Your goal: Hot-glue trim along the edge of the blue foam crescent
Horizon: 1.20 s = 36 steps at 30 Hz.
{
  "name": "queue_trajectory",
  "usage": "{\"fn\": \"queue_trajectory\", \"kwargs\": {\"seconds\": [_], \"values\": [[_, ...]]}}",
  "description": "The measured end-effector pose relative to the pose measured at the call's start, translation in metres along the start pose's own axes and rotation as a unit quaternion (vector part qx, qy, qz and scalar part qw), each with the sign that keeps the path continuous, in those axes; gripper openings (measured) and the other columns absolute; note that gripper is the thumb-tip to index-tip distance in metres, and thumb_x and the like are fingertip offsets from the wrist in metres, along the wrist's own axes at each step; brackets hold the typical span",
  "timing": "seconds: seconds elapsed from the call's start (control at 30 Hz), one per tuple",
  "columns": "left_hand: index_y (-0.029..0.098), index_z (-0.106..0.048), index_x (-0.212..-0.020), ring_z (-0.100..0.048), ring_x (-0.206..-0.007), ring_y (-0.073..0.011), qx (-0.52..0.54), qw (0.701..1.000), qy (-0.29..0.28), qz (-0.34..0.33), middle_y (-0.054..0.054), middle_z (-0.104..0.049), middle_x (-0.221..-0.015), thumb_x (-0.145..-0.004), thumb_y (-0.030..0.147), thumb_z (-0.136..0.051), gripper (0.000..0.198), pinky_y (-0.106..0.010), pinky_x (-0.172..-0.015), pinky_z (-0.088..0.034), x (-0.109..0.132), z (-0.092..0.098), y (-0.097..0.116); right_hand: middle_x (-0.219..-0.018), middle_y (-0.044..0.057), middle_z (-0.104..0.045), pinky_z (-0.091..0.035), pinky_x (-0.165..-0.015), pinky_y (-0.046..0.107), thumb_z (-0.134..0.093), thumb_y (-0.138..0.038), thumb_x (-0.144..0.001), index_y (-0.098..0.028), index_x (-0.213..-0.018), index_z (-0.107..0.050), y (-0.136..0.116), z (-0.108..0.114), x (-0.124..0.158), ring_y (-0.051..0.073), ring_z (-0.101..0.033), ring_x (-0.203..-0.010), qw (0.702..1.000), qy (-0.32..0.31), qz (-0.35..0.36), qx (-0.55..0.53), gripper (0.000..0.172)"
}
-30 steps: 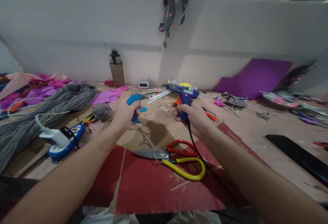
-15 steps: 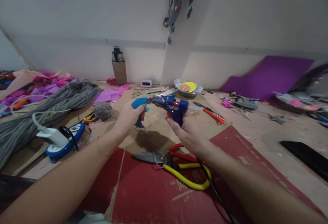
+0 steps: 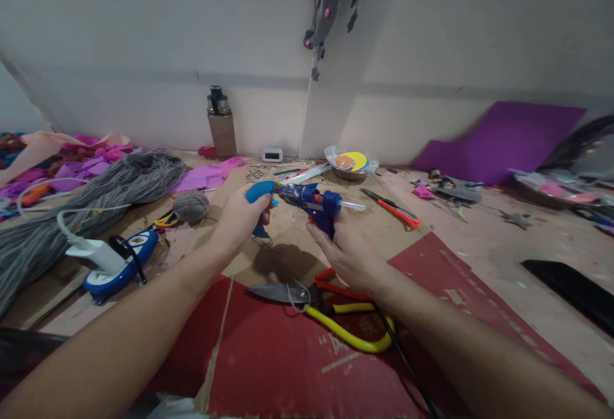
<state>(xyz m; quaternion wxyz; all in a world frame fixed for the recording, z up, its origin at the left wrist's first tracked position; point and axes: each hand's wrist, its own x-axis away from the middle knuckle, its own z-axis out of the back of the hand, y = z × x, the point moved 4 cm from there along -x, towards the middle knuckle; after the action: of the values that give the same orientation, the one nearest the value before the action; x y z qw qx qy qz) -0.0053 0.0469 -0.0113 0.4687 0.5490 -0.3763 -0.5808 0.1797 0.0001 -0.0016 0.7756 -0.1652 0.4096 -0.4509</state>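
Note:
My right hand (image 3: pixel 349 240) is closed round the handle of a blue hot glue gun (image 3: pixel 314 205), and a clear glue stick (image 3: pixel 352 205) pokes out of its back end. The gun points left, its nozzle at the edge of a curved blue piece (image 3: pixel 260 192), which looks like a felt crescent. My left hand (image 3: pixel 240 217) pinches that piece between thumb and fingers. Whether the nozzle touches it I cannot tell. Below the hands lie large scissors (image 3: pixel 355 336) with one red and one yellow handle, partly under my right wrist.
Red-printed cardboard (image 3: pixel 268 368) covers the front of the table. A utility knife (image 3: pixel 396 211) lies right of the gun, a black phone-like slab (image 3: pixel 570 291) farther right. To the left are a blue power strip (image 3: pixel 119 272), grey yarn (image 3: pixel 129 182) and a small yarn ball (image 3: pixel 190 206).
The glue gun has tipped and shifted slightly left with my right hand, and more of the glue stick shows behind it. My left hand holds the blue piece much as before.

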Motion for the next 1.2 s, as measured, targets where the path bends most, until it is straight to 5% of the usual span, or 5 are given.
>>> {"fn": "queue_trajectory", "kwargs": {"seconds": [1.2], "values": [[0.018, -0.055, -0.072, -0.049, -0.042, -0.0096, -0.019, 1.000, -0.008, 0.011, 0.003, -0.054, -0.054, -0.071, 0.026, -0.057, 0.008, -0.020, -0.040, -0.037, 0.0023, -0.0034, 0.0061, -0.117, 0.012, -0.060, -0.045, -0.094, 0.042, -0.044, -0.032, -0.091, -0.019, -0.127, -0.046, 0.0006, 0.0015, 0.0021, 0.025, -0.057, -0.107, 1.000, 0.022, 0.009, 0.005, 0.038]]}}
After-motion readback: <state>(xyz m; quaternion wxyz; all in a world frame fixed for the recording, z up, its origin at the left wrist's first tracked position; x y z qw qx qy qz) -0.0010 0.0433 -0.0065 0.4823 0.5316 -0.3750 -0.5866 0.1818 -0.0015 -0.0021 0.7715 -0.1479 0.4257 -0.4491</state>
